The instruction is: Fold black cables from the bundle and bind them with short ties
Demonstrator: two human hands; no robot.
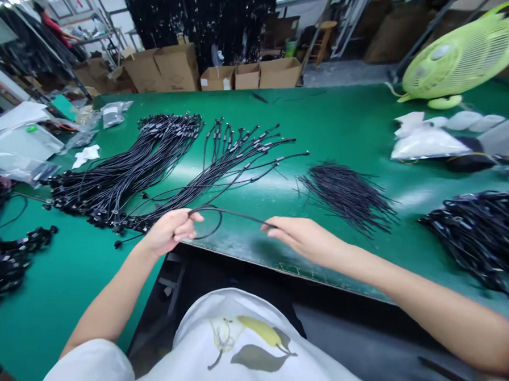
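1. Green worktop (347,121) ahead carries a fanned bundle of black connector cables (123,172).
2. My left hand (171,231) has its grip closed round a loop of one thin black cable (231,213); my right hand (303,238) pinches its other end, over the worktop's near edge.
3. Risk, I judge: the loop could snag the bundle's loose ends.

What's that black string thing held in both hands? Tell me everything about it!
It is a thin black cable, smooth and bendy, like rubber-coated wire. The left hand pinches it where it curls into a loop near the green table's front edge. From there it stretches almost straight to the right hand, whose fingertips pinch it. Its ends are hidden by the hands. It matches the many cables piled behind it.
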